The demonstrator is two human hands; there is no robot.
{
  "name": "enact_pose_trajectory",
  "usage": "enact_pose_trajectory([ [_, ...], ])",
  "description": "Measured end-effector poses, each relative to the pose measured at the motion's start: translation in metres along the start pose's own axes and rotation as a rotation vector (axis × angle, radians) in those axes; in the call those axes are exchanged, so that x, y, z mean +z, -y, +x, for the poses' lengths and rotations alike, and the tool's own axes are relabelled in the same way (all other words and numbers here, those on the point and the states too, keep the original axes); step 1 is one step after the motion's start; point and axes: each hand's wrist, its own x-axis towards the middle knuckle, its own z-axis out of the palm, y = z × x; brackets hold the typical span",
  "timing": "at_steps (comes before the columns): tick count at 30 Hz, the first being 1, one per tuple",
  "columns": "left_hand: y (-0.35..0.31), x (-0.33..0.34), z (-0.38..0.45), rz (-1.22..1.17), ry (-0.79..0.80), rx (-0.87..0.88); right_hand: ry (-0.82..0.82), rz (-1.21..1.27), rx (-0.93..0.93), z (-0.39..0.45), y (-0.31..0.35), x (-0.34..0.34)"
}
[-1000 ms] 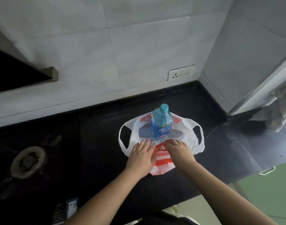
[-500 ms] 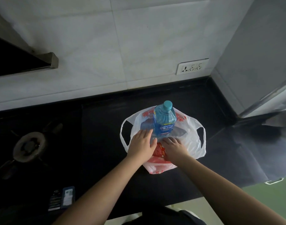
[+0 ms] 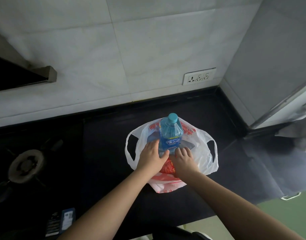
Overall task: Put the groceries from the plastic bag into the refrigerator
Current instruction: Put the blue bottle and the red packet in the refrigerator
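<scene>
Against the tiled wall [image 3: 96,49], a dark worktop [image 3: 105,170] is carrying everything in view, with a gas burner [image 3: 26,166] sitting well apart at the far left and a wall socket [image 3: 199,77] showing above the back edge. Near the worktop's middle a white plastic bag [image 3: 204,156] with red print is lying slumped and open, its two loop handles splaying to either side. Standing upright inside the bag's mouth is a blue bottle [image 3: 170,134] with a teal cap and a blue label; beneath the wrists a red printed packet [image 3: 167,168] is showing, partly hidden, so its kind cannot be told.

Both hands are working at the foot of the bottle. The left hand [image 3: 152,158] is lying palm-down with its fingers curving against the bottle's left side, thumb toward the front; the right hand [image 3: 184,156] is resting with bent fingers just beside the base. Neither is fully wrapping the bottle, and whether they are pinching bag film cannot be told.

Judging by its fill, the bottle is likely handling as heavy and rigid, possibly slick on the label; taking hold around the lower body with support under the base looks soundest. The bag film is thin and soft and is likely clinging as the bottle lifts.
</scene>
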Motion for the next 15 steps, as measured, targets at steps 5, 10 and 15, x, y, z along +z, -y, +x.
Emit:
enact_pose_trajectory([
  [5,-0.011,-0.001,0.013,-0.155,0.007,-0.008,0.023,0.109,0.02,-0.006,-0.016,-0.023],
  [10,-0.012,-0.008,0.027,-0.288,0.105,-0.143,0.056,0.272,0.131,-0.021,-0.036,-0.046],
  [15,-0.005,-0.005,0.03,-0.375,0.129,-0.218,-0.09,0.52,0.278,-0.042,-0.058,-0.058],
])
